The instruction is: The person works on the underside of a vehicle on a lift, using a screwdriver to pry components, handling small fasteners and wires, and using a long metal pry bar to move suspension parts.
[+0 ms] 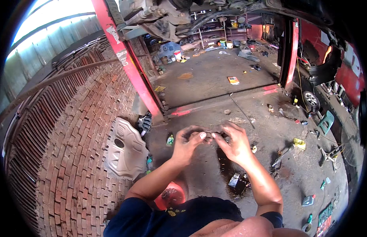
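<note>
Both hands are raised before my chest over the concrete floor, their fingertips meeting. My left hand is closed, thumb pressed against curled fingers. My right hand is closed in a similar pinch, its thumb pointing toward the left one. Something small and dark seems to sit between the fingertips, but its kind cannot be made out. Dark grime covers the fingers. Below my left forearm stands a red tub, partly hidden by the arm and my dark shirt.
A vehicle's underside hangs overhead between a red left post and a red right post. A beige moulded panel leans at the brick wall. Rightward lie a thin rod, a wheel and a green stool.
</note>
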`<act>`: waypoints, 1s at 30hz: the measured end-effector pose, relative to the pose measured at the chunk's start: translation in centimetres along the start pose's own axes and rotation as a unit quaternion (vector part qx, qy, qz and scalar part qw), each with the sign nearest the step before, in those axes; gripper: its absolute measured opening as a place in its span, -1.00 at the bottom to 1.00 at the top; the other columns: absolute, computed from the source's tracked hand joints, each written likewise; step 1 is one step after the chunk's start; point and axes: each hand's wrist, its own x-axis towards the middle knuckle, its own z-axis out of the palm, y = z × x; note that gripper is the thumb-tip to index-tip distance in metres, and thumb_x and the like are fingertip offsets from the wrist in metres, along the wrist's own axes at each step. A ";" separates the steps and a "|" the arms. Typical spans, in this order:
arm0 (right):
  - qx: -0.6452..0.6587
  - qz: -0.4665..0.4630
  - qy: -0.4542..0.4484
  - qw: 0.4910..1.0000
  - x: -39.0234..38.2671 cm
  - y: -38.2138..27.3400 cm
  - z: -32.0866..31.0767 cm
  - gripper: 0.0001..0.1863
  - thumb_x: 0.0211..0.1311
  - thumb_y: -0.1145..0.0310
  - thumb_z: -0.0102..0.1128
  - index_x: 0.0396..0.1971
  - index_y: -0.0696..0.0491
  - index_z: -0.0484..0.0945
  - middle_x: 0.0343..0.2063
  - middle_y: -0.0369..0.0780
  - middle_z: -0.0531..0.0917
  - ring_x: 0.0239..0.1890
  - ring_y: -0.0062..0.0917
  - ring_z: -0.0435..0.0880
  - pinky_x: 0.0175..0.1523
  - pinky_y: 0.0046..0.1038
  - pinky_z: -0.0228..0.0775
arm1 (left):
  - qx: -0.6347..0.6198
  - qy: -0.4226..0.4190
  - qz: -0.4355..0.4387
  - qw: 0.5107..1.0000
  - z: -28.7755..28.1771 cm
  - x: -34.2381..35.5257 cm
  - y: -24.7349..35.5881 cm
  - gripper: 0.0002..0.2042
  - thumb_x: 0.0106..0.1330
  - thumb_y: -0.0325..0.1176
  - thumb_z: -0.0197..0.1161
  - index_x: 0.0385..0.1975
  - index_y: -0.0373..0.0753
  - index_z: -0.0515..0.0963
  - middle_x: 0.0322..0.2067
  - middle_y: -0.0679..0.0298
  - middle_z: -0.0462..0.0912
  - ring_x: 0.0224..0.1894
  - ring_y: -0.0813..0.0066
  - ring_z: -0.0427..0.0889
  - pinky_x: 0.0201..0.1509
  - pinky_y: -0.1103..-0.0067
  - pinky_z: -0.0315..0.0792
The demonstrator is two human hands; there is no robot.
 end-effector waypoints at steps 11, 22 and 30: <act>0.497 0.079 0.001 0.864 10.0 2.8 6.3 -0.87 0.37 0.43 0.33 -0.23 0.18 0.62 -0.40 -0.23 0.69 -0.33 -0.55 0.67 -0.14 -0.47 0.53 | 0.262 0.072 0.172 0.947 -1.2 5.1 8.2 -0.83 0.45 -0.40 0.35 -0.15 -0.39 0.61 -0.29 0.28 0.70 -0.27 0.61 0.65 -0.11 0.63 0.54; 0.449 -0.043 0.166 0.877 31.0 10.2 0.9 -0.70 0.43 0.32 0.30 -0.02 0.24 0.64 -0.22 -0.15 0.76 -0.28 -0.55 0.73 -0.13 -0.51 0.58 | 0.630 0.161 0.638 0.413 5.0 15.1 28.8 -0.67 0.42 -0.30 0.30 0.09 -0.33 0.60 -0.03 0.19 0.68 0.03 0.40 0.64 0.17 0.52 0.48; 0.463 -0.223 0.155 0.844 40.4 11.9 3.9 -0.70 0.41 0.38 0.25 0.03 0.23 0.61 -0.13 -0.22 0.75 -0.05 -0.51 0.68 0.13 -0.41 0.48 | 0.450 0.202 0.402 0.771 14.2 20.6 31.9 -0.58 0.54 -0.02 0.13 0.08 -0.28 0.59 -0.20 0.29 0.70 -0.25 0.50 0.67 -0.16 0.60 0.55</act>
